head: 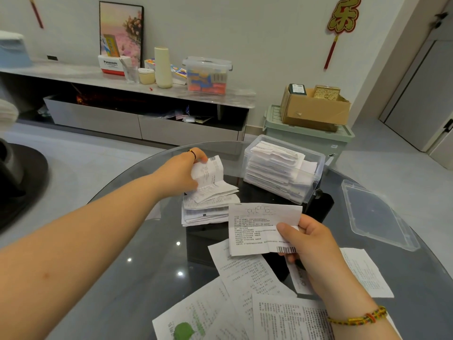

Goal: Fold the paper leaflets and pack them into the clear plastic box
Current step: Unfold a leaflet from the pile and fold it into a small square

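On the round glass table point(137, 241) stands the clear plastic box point(311, 182), open and stacked high with folded white leaflets. My left hand point(181, 173) grips a small folded leaflet point(210, 180) over a pile of folded leaflets point(208, 212) left of the box. My right hand point(308, 239) holds a larger printed leaflet point(255, 229) by its right edge, just above the table. Several unfolded leaflets point(247, 285) lie spread at the near edge, partly under my right forearm.
The box's clear lid point(377, 214) lies on the table's right side. Beyond the table stand a low sideboard point(147, 99) with bottles and containers, and a green bin point(308, 138) carrying a cardboard box point(316, 109).
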The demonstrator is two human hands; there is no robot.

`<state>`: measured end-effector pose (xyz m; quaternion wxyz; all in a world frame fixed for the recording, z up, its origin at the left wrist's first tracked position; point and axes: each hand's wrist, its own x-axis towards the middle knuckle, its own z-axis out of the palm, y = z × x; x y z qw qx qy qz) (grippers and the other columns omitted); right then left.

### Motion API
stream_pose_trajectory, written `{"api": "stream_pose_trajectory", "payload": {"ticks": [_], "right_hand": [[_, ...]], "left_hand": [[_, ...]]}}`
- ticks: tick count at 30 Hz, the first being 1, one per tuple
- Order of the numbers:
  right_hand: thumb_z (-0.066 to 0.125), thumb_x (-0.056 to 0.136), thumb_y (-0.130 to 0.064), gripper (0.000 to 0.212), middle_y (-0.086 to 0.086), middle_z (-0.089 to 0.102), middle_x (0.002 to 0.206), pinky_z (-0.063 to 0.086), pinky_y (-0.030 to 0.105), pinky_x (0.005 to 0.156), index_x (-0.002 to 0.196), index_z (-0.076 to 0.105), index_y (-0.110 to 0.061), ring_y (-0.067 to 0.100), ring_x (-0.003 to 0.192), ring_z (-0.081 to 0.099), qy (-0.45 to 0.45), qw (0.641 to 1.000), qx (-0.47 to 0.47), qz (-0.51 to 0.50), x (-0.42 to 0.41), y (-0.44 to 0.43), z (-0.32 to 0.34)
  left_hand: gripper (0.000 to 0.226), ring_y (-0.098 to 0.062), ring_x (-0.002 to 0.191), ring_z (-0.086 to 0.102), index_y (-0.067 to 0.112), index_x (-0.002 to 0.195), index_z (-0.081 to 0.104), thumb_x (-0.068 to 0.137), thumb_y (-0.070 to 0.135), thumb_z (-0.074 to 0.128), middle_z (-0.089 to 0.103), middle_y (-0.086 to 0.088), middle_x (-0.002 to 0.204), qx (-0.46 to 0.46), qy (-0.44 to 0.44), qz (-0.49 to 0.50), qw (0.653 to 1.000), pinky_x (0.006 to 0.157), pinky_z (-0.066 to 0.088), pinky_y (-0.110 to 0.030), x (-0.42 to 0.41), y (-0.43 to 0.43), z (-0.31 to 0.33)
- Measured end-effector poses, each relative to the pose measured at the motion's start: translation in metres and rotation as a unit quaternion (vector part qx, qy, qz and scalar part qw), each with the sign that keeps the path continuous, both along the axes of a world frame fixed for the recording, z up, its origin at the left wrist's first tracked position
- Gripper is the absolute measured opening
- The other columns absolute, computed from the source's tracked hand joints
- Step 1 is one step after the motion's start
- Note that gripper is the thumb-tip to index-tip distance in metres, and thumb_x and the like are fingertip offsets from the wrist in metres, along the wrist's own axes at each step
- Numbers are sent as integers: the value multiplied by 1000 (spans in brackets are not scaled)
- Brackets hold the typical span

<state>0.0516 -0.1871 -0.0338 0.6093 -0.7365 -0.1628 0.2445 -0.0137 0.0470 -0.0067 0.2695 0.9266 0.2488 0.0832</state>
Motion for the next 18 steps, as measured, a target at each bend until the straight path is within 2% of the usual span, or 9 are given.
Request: {"api": "stream_pose_trajectory", "payload": {"ticks": [3,6,9,13,18], "right_hand": [[54,89,-7,19,-3,69,68,37,14,36,85,60,-25,1,37,50,2,1000,6,0,1,0,0],[54,89,-7,18,-4,68,61,37,14,36,85,60,-24,2,37,50,10,1000,14,-6,1,-1,-1],[54,89,-6,17,-3,67,60,36,15,35,85,61,-21,4,37,49,22,999,25,-10,2,-2,0],[53,89,-7,13,1,67,68,36,16,36,91,61,-17,6,39,49,22,999,25,-13,2,-2,-1],[52,89,-7,14,3,66,72,35,16,36,98,61,-12,5,39,48,23,999,28,-14,3,-2,-3]], "left_hand": [[58,-23,92,57,22,131,34,83,-1,57,53,-4,106,-16,-34,-12,999,75,48,-31,-10,-5,1],[47,-14,93,52,21,125,44,84,1,56,56,-1,111,-15,-53,-26,998,76,45,-26,-18,-11,6],[36,-13,91,52,17,120,52,86,4,53,57,2,106,8,-7,-46,999,77,41,-22,-23,-18,10],[38,-20,105,54,20,122,55,88,7,45,58,-1,119,131,68,-65,987,89,45,-32,-26,-27,5],[40,-16,112,50,27,127,52,92,13,37,53,4,123,279,103,-94,950,89,38,-24,-30,-34,-11]]}}
